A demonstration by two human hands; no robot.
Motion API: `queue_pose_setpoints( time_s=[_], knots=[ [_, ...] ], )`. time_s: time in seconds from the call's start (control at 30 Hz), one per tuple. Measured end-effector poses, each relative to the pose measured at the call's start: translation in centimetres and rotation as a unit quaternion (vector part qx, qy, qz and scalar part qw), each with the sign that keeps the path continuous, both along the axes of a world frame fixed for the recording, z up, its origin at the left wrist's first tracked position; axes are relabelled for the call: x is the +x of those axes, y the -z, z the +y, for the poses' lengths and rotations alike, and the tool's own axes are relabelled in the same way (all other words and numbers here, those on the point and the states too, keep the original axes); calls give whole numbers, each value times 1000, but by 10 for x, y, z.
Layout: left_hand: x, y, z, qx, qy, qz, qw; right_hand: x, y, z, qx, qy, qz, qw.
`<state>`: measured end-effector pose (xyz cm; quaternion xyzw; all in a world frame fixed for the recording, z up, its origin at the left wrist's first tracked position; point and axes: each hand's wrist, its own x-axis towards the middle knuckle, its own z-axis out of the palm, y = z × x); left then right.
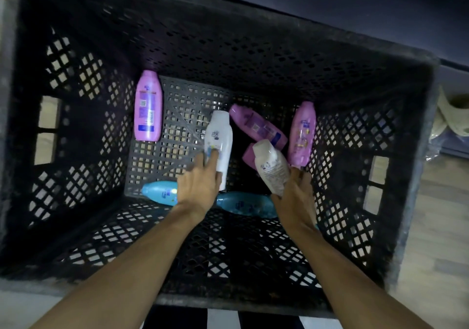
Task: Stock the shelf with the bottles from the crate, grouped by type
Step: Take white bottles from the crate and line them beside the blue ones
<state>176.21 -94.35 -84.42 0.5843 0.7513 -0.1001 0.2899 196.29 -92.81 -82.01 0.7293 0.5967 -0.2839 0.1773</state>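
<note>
Deep black crate (83,130), lattice walls steep on all four sides, rim thick and scuffed, slot handles cut in the left and right walls. Gridded floor with open room in the middle left, between the far-left pink bottle (148,106) and the white ones.

Left hand (199,182) down inside, fingers curled round a white bottle (219,142), smooth plastic, rounded cap pointing away. Right hand (295,196) gripping a second white bottle (271,167), printed label up, tilted, lifted over the pile.

Three more pink bottles crowded at the right: one (257,125) lying slanted, one (303,134) leaning by the right wall, one (248,156) mostly hidden. Two blue bottles along the near edge of the floor: a light one (160,192) beside the left wrist, a darker one (245,204) between the hands. All rounded, glossy, blurred print.
</note>
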Motion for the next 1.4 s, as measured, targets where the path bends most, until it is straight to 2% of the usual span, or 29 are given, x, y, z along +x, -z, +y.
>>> queue_pose_setpoints(
  time_s=[0.07, 0.17, 0.27, 0.37, 0.5, 0.7, 0.83, 0.9, 1.07, 1.23, 1.4],
  knots=[
    [5, 2, 3, -2, -19, -20, 1000, 4, 2, 1, -3, -39, -47, 998],
    [13, 6, 14, -3, -98, -52, 994, 5, 8, 6, 3, -80, -74, 994],
    [23, 11, 26, -32, -185, -62, 980, 7, 12, 11, 7, -81, -69, 994],
    [30, 18, 39, -64, -237, -61, 967, 10, 13, 11, 12, -36, -21, 999],
    [29, 27, 51, -102, -264, -39, 958, 14, 14, 20, 56, 19, 31, 998],
    [23, 30, 56, -134, -274, -45, 951, 15, 11, 46, 51, -1, 1, 999],
    [20, 28, 54, -141, -272, -42, 951, 18, 10, 56, 15, 65, 95, 993],
    [19, 26, 53, -137, -275, -44, 951, 17, 9, 59, 19, 61, 107, 992],
    [18, 24, 53, -130, -285, -50, 948, 8, 6, 60, 113, 41, 32, 992],
    [20, 28, 53, -119, -279, -54, 951, 0, 6, 68, 37, -27, -70, 996],
    [27, 33, 57, -114, -284, -45, 951, -7, 11, 88, -11, -59, -84, 995]
  ],
)
